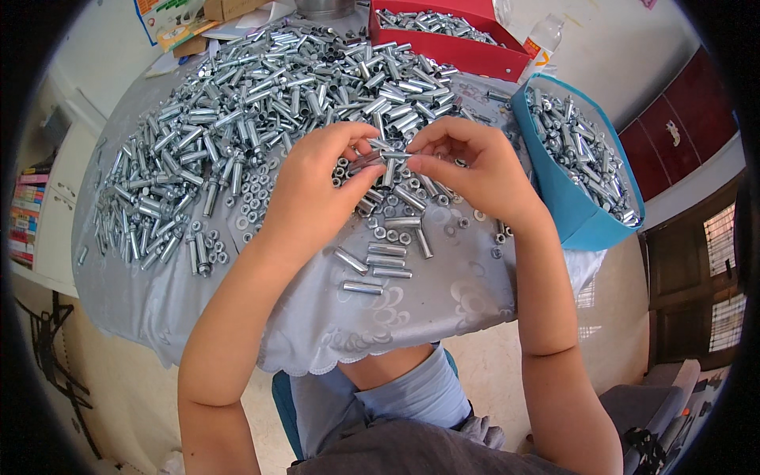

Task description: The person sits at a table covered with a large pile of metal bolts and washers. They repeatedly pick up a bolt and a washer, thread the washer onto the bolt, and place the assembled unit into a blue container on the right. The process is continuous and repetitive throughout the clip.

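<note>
Over the near side of the metal heap, my two hands meet at their fingertips. My left hand [311, 184] is closed in a pinch, its thumb and fingers around one end of a slim silver bolt [393, 154]. At the bolt's other end, my right hand [477, 170] pinches it between thumb and forefinger. Fingers hide part of the bolt. Just below the hands lie several shiny metal sleeves [386, 261], some side by side, and loose hex nuts [393, 235]. A large heap of metal sleeves and bolts [261, 99] spreads behind and left of my hands.
A blue fabric bin [582, 214] full of assembled anchor bolts stands at the right. At the back are a red box [467, 57] of metal parts and a clear plastic bottle [543, 43]. A grey patterned cloth [309, 332] covers the table, its scalloped edge hanging over my lap.
</note>
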A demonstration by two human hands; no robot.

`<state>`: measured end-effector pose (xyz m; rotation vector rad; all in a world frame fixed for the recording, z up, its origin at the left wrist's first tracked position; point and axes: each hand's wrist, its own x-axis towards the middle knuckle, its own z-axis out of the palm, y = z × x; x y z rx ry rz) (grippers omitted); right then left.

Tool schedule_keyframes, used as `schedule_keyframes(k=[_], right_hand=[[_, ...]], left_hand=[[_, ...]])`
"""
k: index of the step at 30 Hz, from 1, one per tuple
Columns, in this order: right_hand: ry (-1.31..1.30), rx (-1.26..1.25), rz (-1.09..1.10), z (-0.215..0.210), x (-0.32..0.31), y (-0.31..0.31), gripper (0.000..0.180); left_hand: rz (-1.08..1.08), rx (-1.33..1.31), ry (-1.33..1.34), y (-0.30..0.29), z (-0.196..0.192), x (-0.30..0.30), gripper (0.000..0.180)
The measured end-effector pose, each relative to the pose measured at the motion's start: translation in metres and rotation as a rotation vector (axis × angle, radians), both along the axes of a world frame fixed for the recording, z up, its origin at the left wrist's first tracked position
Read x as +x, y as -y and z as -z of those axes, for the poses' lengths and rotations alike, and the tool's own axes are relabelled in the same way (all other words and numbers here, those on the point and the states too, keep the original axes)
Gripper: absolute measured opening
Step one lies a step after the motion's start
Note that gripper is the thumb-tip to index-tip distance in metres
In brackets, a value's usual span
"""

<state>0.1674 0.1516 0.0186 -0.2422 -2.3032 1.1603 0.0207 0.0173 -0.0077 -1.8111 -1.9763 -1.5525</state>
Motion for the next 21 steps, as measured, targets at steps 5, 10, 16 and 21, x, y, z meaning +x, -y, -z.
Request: schedule_keyframes(k=[5, 10, 16, 21], right_hand=[[-0.103, -0.056, -0.036, 0.005, -0.004, 0.0, 0.019], [-0.177, -0.085, -0.074, 0.007, -0.006, 0.003, 0.028], [-0.229, -0.077, -0.079, 0.007, -0.007, 0.008, 0.032], [-0.29, -0.046, -0.016, -0.002, -0.002, 0.007, 0.028]], left_hand=[[0.003, -0.08, -0.005, 0.0, 0.002, 0.003, 0.037], [0.066, -0.141, 0.083, 0.001, -0.003, 0.008, 0.04], [0.173, -0.133, 0.336, 0.002, -0.004, 0.015, 0.038], [0.186, -0.118, 0.387, 0.003, -0.002, 0.014, 0.041]])
